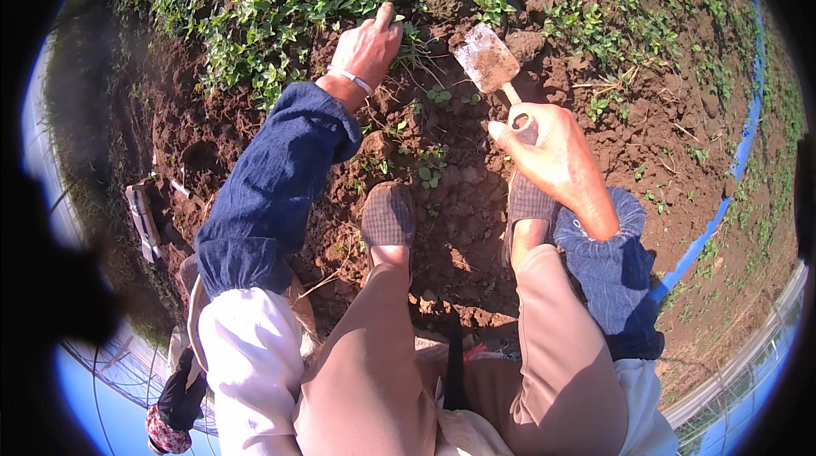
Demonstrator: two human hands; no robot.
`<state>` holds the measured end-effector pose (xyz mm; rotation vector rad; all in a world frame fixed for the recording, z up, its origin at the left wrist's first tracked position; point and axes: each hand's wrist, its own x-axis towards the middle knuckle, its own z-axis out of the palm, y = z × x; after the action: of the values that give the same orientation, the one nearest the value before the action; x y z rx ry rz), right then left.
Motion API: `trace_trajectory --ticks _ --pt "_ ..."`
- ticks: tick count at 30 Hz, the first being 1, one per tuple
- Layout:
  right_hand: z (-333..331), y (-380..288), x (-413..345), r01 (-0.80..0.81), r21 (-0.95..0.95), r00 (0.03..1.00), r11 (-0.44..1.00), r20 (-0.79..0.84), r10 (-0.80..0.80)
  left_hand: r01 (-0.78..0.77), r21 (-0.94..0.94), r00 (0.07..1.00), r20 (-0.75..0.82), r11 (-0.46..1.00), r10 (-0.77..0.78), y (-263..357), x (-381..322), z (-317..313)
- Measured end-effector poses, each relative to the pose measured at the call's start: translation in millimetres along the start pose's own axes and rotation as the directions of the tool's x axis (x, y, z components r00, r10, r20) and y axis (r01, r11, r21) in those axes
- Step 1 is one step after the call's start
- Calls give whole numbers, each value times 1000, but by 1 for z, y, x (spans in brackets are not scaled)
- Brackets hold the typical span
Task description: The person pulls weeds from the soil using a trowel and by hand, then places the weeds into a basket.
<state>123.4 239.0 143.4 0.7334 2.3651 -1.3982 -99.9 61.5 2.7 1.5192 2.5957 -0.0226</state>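
My right hand (554,143) is closed around the handle of a small hand trowel (489,64). Its flat metal blade, smeared with soil, points away from me over the brown earth. On the left, my left hand (366,51) reaches over the ground with a finger extended beside a clump of thin green stems (414,51). Whether its fingers hold any stem cannot be told. Leafy green plants (274,16) grow thickly beyond and left of that hand. Small seedlings (432,172) stand in the soil between my hands and shoes.
My dark checked shoes (389,217) stand on loose, lumpy soil. A blue strip (743,150) runs along the ground at right. A long brownish object (143,220) lies at left. Another person (175,411) is at the lower left, near wire framing.
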Motion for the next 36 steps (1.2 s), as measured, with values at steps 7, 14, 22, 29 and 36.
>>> trace_trajectory --ticks 7,14,22,29,36 --pt "2 -2 4 49 97 999 994 -19 -47 17 358 984 162 934 -80 15 37 -8" --pt "0 -2 19 53 35 998 998 12 -54 63 152 984 155 986 -86 5 31 -7" --pt "0 5 24 47 59 997 997 55 -50 65 42 997 29 997 -66 4 -7 -2" --pt "-2 9 22 82 66 996 994 24 -84 57 -246 997 57 968 -45 13 -60 -30" --pt "-1 4 21 -2 74 998 997 57 -3 199 -720 963 270 665 4 32 -77 -72"
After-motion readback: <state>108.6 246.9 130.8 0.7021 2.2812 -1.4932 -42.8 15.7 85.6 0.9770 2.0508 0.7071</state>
